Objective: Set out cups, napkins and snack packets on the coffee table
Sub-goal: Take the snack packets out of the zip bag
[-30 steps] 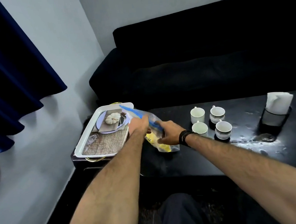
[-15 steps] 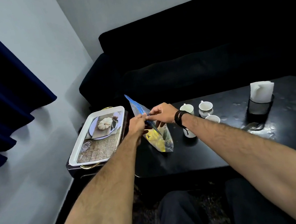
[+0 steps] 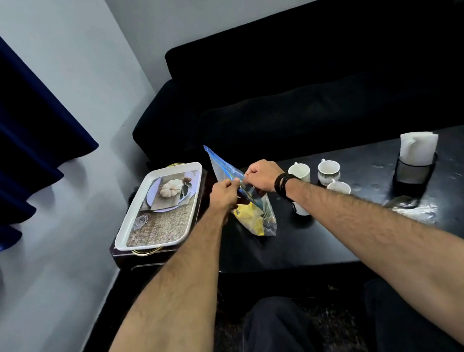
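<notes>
While both hands pinch its blue top edge, the clear snack bag (image 3: 255,214) stands with its bottom on the dark counter (image 3: 336,239), between the tray and the cups.

The left hand (image 3: 224,196) and the right hand (image 3: 263,175) each hold the zip strip between curled fingers, close together, and seem to pull it apart. I judge the bag is light, thin and soft, so it will fold and slide on the smooth counter; the yellow packets (image 3: 248,218) inside probably crush easily. The stiff zip strip is the best place to take hold, not the slippery film. The white cups (image 3: 329,170) near the right wrist look fragile. The napkins (image 3: 419,148) stand in a dark holder (image 3: 413,172), well apart; the tray (image 3: 159,207) lies beside the counter.
</notes>
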`<action>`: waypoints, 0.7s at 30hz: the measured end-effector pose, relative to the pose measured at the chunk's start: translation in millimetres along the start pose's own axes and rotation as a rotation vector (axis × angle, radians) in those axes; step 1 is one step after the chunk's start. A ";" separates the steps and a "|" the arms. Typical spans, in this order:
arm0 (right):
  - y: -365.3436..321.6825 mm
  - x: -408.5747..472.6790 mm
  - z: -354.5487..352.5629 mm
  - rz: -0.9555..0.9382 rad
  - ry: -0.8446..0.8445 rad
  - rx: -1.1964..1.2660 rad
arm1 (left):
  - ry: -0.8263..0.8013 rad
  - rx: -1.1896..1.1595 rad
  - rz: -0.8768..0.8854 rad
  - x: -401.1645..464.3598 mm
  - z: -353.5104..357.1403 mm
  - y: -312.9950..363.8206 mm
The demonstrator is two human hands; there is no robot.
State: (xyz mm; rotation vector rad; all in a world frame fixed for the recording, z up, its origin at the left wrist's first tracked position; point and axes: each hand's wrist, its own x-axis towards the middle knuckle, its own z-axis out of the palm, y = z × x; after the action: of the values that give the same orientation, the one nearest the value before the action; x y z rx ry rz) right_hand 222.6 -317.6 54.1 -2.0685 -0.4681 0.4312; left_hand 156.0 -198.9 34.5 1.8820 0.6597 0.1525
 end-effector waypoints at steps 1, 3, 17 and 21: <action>-0.8 -1.3 0.9 -0.001 -0.022 0.003 | 0.000 0.011 0.007 1.3 0.1 -0.7; -1.3 -4.2 -0.3 -0.032 -0.064 -0.011 | -0.002 0.030 0.014 2.0 -1.0 -3.2; 2.5 -11.3 -1.7 -0.043 0.255 -0.508 | 0.191 0.582 0.055 -7.4 -15.9 -12.5; 19.8 -5.8 -15.2 0.032 0.317 -0.482 | 0.201 0.559 0.079 -9.9 -41.5 -28.8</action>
State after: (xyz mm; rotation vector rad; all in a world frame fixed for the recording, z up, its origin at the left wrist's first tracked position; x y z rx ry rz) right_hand 228.0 -341.1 45.4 -2.5545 -0.3712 -0.0037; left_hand 120.4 -162.3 27.7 2.4537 0.8239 0.2277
